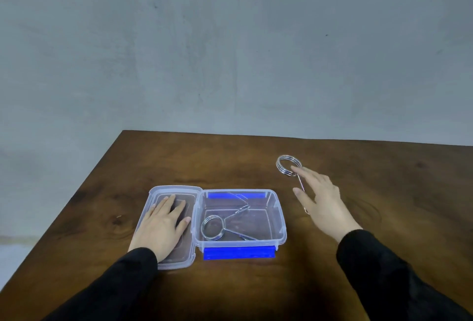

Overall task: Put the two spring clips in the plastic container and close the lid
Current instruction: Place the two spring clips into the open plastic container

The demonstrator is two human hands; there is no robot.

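Observation:
A clear plastic container (279,214) with blue latches stands open on the brown table. One metal spring clip (213,227) lies inside it, coil to the left. The container's clear lid (174,190) lies flat to its left, and my left hand (162,226) rests palm down on it. A second spring clip (288,164) lies on the table to the right of the container. My right hand (321,199) hovers over that clip's handles with fingers spread, covering most of them; only the coil and a bit of wire show.
The wooden table (256,285) ends at a far edge against a grey wall and at a slanted left edge. Black sleeves cover both forearms.

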